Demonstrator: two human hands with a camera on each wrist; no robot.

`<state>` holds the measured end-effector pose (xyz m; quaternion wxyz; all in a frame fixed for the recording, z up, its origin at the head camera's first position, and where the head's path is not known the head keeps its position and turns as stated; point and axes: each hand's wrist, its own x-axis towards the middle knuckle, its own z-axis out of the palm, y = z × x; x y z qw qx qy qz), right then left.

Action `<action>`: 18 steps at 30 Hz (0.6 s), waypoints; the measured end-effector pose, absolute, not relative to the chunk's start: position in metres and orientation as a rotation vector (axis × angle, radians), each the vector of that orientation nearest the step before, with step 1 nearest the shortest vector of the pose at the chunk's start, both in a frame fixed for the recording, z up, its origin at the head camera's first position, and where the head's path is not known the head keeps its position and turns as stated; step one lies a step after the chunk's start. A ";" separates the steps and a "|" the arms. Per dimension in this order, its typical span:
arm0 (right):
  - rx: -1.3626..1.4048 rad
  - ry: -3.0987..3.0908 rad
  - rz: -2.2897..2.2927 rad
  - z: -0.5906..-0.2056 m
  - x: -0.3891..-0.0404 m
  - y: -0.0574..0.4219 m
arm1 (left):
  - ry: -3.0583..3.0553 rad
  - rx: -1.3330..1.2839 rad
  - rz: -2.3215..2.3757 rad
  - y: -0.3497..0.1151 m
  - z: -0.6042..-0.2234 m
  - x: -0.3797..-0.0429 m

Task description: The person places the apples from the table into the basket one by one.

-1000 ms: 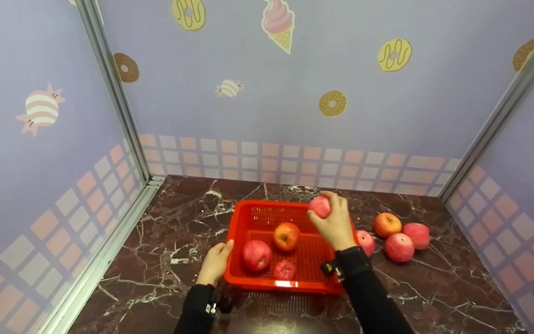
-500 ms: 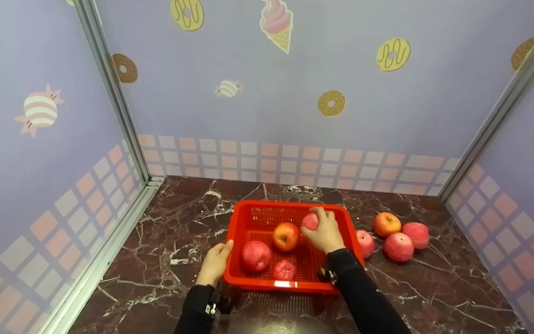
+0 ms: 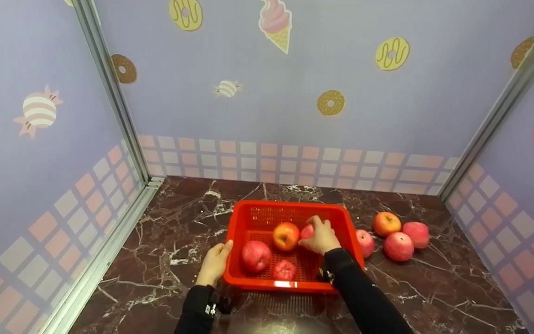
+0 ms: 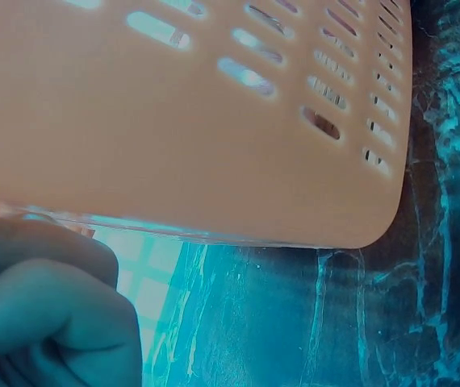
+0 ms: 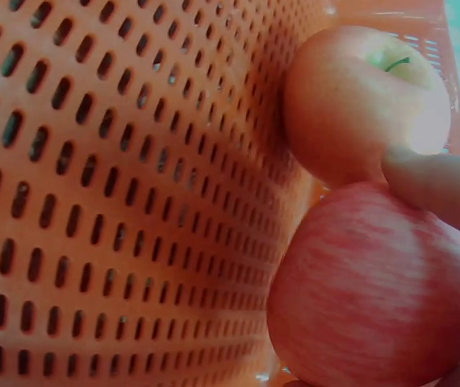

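Observation:
A red plastic basket (image 3: 290,285) with slotted sides stands on the dark marbled tabletop. My left hand (image 3: 214,263) grips its left side, thumb at the rim; the left wrist view has curled fingers (image 4: 60,314) beside the basket wall. Inside the basket, my right hand (image 3: 321,238) holds a pink-red apple (image 5: 375,286) low over the slotted floor. That apple sits right beside an orange-red apple (image 3: 286,236), whose stem shows in the right wrist view. Two more red fruits, an apple (image 3: 256,256) and a smaller ridged one (image 3: 284,270), lie in the left and front parts.
Right of the basket, several more apples lie on the tabletop (image 3: 193,204): an orange-red apple (image 3: 386,224) behind, pink apples (image 3: 398,247) in front, one close against the basket's right wall. Patterned lilac panels (image 3: 267,116) enclose the back and both sides.
My right hand has brought the pink-red apple from above the basket's back right rim down and left into the basket, beside the orange-red one. The left hand stays at the basket's left side.

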<state>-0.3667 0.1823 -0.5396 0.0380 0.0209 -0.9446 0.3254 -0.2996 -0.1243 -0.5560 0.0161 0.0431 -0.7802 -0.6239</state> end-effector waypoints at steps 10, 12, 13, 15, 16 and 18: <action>0.078 -2.938 1.004 -0.546 -0.371 0.185 | -2.433 0.140 -1.934 -0.124 -0.555 -0.298; 0.073 -2.940 1.002 -0.547 -0.372 0.186 | -2.422 0.138 -1.950 -0.124 -0.554 -0.298; 0.069 -2.946 1.002 -0.548 -0.372 0.186 | -2.417 0.137 -1.955 -0.124 -0.553 -0.298; 0.065 -2.962 0.996 -0.548 -0.372 0.186 | -2.412 0.136 -1.961 -0.124 -0.553 -0.297; 0.065 -2.969 0.992 -0.547 -0.372 0.186 | -2.412 0.137 -1.962 -0.124 -0.553 -0.298; 0.066 -2.983 0.981 -0.547 -0.372 0.187 | -2.411 0.139 -1.969 -0.124 -0.554 -0.298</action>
